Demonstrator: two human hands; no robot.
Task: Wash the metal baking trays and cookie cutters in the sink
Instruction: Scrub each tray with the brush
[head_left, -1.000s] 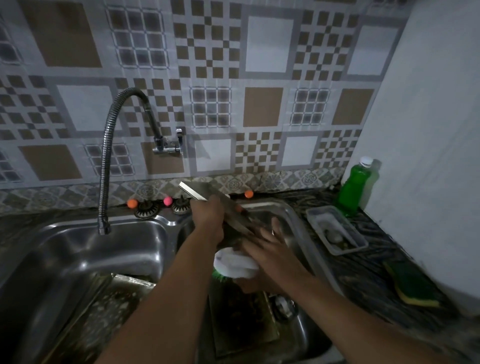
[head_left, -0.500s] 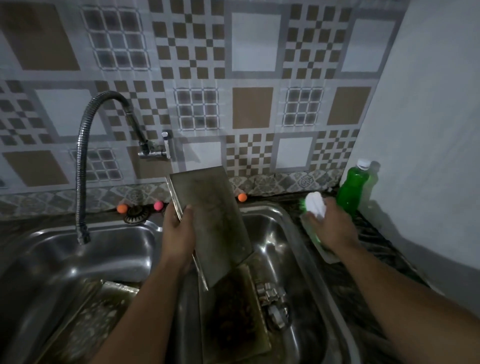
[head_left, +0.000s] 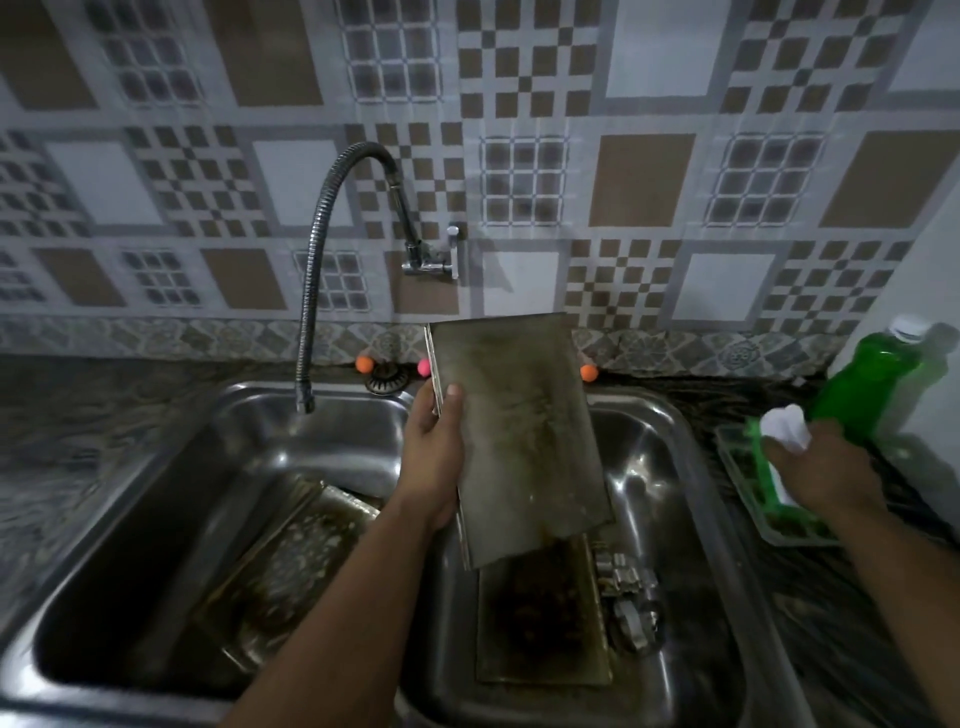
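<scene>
1. The right basin of the double stainless steel sink (head_left: 691, 467) holds a flat, dark-stained rectangular metal baking tray (head_left: 540, 618) lying on its floor, long axis running from the back wall toward me.
2. Just beside that tray, to its right, lies a small heap of shiny metal cookie cutters (head_left: 631, 597); their shapes are too small to tell.
3. The left basin holds another greasy rectangular metal tray (head_left: 291, 561), leaning slantwise, its long axis running from near left to far right.
4. My left hand (head_left: 434, 457) grips the left long edge of a third grey rectangular metal baking tray (head_left: 519, 436), thumb on its face and fingers behind it.
5. This held tray stands nearly upright above the right basin, its long axis near vertical, the top tipped slightly left and the lower end over the tray on the basin floor.
6. My right hand (head_left: 815, 467) grasps a green-and-white dish brush (head_left: 774, 447) over a clear plastic rectangular container (head_left: 779, 525) on the dark tabletop (head_left: 831, 623); what is in it I cannot tell.
7. A green plastic bottle of dish liquid (head_left: 872, 384) stands just behind that container.
8. The flexible metal hose tap (head_left: 322, 270) hangs over the left basin.
</scene>
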